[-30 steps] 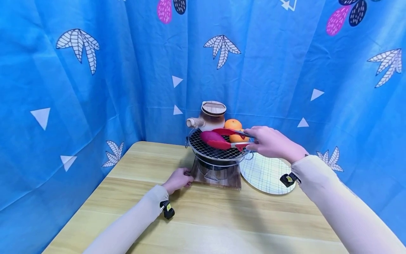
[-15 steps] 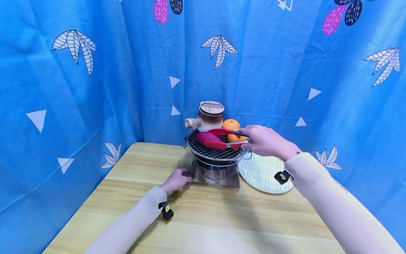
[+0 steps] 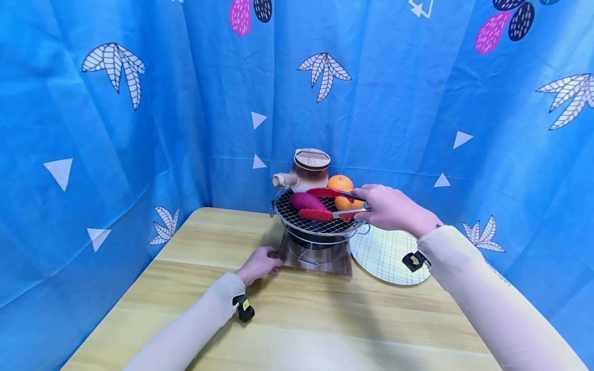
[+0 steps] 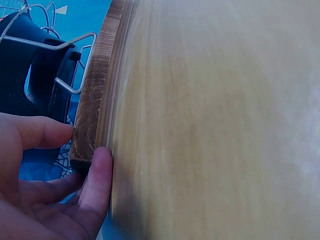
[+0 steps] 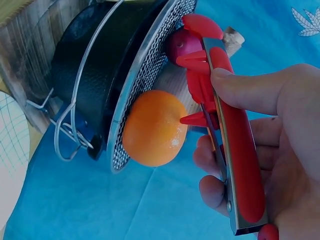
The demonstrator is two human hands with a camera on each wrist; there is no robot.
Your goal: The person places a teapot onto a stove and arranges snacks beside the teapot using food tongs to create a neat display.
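A purple sweet potato (image 3: 304,200) lies on the round wire mesh (image 3: 297,219) of a small black grill (image 5: 85,55). Red-tipped tongs (image 5: 240,150) straddle it, one tip on either side. My right hand (image 3: 396,207) grips the tongs by their handles, thumb along one red arm in the right wrist view. Beneath the grill is a dark wooden board (image 3: 336,265); my left hand (image 3: 260,264) pinches its near left corner between thumb and fingers. Two oranges (image 3: 340,182) sit on the mesh just behind the tongs.
At the mesh's back stands a clay pot (image 3: 312,178) with a side handle and wooden lid. A round checked placemat or plate (image 3: 390,255) lies right of the board. The wooden table (image 3: 297,319) backs onto a blue curtain (image 3: 390,103).
My right hand and the tongs have shifted slightly left over the mesh, the sweet potato a little with them. My left hand stays at the board's corner.
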